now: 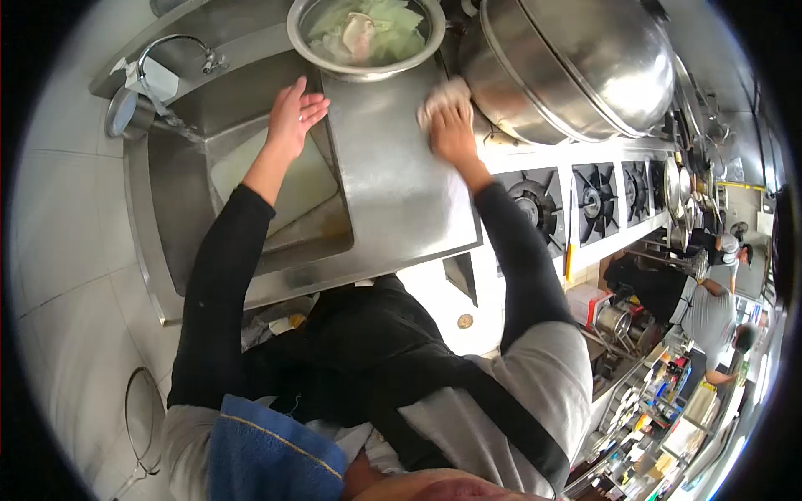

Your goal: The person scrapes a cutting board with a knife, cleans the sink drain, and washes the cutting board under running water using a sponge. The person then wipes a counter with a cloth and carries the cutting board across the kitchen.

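Over the sink [180, 188], my left hand [294, 121] is held in the air with its fingers apart and nothing in it. A pale cutting board [292, 179] lies in the sink below it. My right hand [453, 129] presses a light cloth [443, 98] on the steel counter [388, 159], near its right edge beside the large steel pot. At the back of the counter stands a steel bowl [368, 73] of water with pale green leaves [388, 29].
Water runs from the faucet [171, 37] near a metal container [129, 114] at the left. The large pot [568, 67] stands at the back right, above gas burners [535, 204]. Two people [710, 317] are farther off at the right. A strainer [144, 413] is at lower left.
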`<state>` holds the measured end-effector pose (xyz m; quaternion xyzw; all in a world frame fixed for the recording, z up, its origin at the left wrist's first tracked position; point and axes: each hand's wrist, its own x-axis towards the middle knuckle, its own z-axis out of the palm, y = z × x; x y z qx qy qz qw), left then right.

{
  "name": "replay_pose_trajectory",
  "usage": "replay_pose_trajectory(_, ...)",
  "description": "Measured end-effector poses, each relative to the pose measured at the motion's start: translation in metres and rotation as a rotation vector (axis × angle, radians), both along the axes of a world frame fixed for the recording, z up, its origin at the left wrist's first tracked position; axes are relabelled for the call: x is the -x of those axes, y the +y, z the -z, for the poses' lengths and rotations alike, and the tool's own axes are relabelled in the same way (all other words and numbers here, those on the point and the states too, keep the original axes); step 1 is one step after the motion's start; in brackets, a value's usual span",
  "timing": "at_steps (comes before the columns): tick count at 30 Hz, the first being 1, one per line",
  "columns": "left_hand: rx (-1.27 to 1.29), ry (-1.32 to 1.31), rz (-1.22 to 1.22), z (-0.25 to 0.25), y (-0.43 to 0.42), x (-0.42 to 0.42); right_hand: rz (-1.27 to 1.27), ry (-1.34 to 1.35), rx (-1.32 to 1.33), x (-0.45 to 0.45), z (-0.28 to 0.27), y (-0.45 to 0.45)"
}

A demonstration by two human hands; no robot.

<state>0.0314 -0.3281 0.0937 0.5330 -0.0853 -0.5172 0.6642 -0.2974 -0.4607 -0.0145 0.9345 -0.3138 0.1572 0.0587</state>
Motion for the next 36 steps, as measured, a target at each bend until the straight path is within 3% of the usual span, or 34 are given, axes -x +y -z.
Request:
replay_pose_trajectory(2,-0.047,-0.018,-0.003,0.018,0.042,0.007,0.002,0.037,0.069,-0.047,0.009,-0.058)
replay_pose_trajectory(4,-0.023,-0.001,-0.013,0.042,0.088,0.009,0.137,0.159,0.565,-0.086,0.070,-0.058)
replay_pose_trajectory(5,-0.104,0.013,-0.044,0.055,0.107,0.010,0.322,-0.244,0.159,-0.125,0.046,-0.029)
replay_pose_trajectory(6,-0.177,0.079,-0.065,0.067,0.123,0.011,0.249,-0.491,0.115,-0.141,0.045,0.007)
replay_pose_trajectory(7,-0.200,0.170,-0.034,0.095,0.138,0.006,0.221,-0.288,-0.335,-0.151,0.013,0.043)
replay_pose_trajectory(8,-0.234,0.225,-0.056,0.081,0.141,0.022,0.145,-0.406,-0.233,-0.172,0.041,0.083)
replay_pose_trajectory(9,-0.273,0.280,-0.083,0.068,0.147,0.036,0.100,-0.571,-0.433,-0.189,0.047,0.123)
replay_pose_trajectory(10,-0.178,0.327,-0.071,0.079,0.158,0.041,-0.183,-0.422,-0.533,-0.199,0.067,0.144)
replay_pose_trajectory(12,-0.036,0.388,-0.029,0.104,0.143,0.034,-0.060,-0.512,-1.220,-0.198,0.017,0.190)
replay_pose_trajectory(15,-0.020,0.386,-0.076,0.082,0.097,0.036,-0.035,-0.783,-1.253,-0.132,-0.053,0.184)
replay_pose_trajectory(17,-0.026,0.080,0.157,0.146,0.035,-0.002,-0.053,-0.925,-1.122,-0.067,-0.081,0.170)
replay_pose_trajectory(18,-0.024,-0.079,0.254,0.175,0.006,-0.019,0.113,-0.910,-1.114,-0.035,-0.082,0.163)
replay_pose_trajectory(19,0.056,-0.502,0.372,0.171,-0.006,0.018,0.274,-0.887,-1.110,-0.004,-0.079,0.156)
replay_pose_trajectory(20,0.054,-1.089,0.413,0.165,-0.017,0.056,0.378,-0.856,-1.033,0.023,-0.081,0.155)
replay_pose_trajectory(21,0.042,-1.551,0.308,0.157,-0.027,0.096,0.473,-0.817,-0.963,0.046,-0.082,0.156)
replay_pose_trajectory(22,0.055,-1.721,0.246,0.145,-0.023,0.142,0.499,-0.869,-0.916,0.062,-0.068,0.157)
replay_pose_trajectory(23,0.296,-1.547,0.359,0.136,-0.024,0.177,0.504,-0.903,-0.885,0.074,-0.049,0.160)
replay_pose_trajectory(24,0.488,-1.687,0.440,0.142,-0.019,0.211,0.538,-0.892,-0.791,0.086,-0.037,0.167)
replay_pose_trajectory(25,0.606,-1.401,0.437,0.160,-0.003,0.247,0.345,-0.977,-0.672,0.101,0.034,0.161)
replay_pose_trajectory(26,0.393,-1.496,0.730,0.074,0.042,0.275,0.480,-0.706,-0.687,0.115,-0.022,0.182)
replay_pose_trajectory(27,0.429,-1.337,0.912,0.094,0.060,0.278,0.472,-0.773,-0.735,0.119,-0.026,0.191)
replay_pose_trajectory(28,0.222,-1.364,1.091,0.081,0.087,0.279,0.464,-0.841,-0.781,0.125,-0.029,0.198)
replay_pose_trajectory(29,0.265,-1.454,0.920,0.087,0.126,0.267,0.543,-0.788,-0.737,0.120,-0.049,0.206)
replay_pose_trajectory(30,0.294,-1.538,0.742,0.093,0.164,0.256,0.429,-0.811,-0.638,0.121,-0.043,0.209)
replay_pose_trajectory(31,0.191,-1.554,0.787,0.081,0.199,0.234,0.329,-0.785,-0.626,0.125,-0.034,0.210)
replay_pose_trajectory(33,0.213,-1.795,0.437,0.089,0.262,0.180,0.271,-0.769,-0.588,0.124,-0.023,0.209)
replay_pose_trajectory(35,-0.148,-1.907,0.280,0.079,0.323,0.119,0.241,-0.691,-0.707,0.116,-0.025,0.212)
replay_pose_trajectory(36,-0.270,-1.829,0.179,0.077,0.348,0.090,0.221,-0.657,-0.752,0.112,-0.029,0.209)
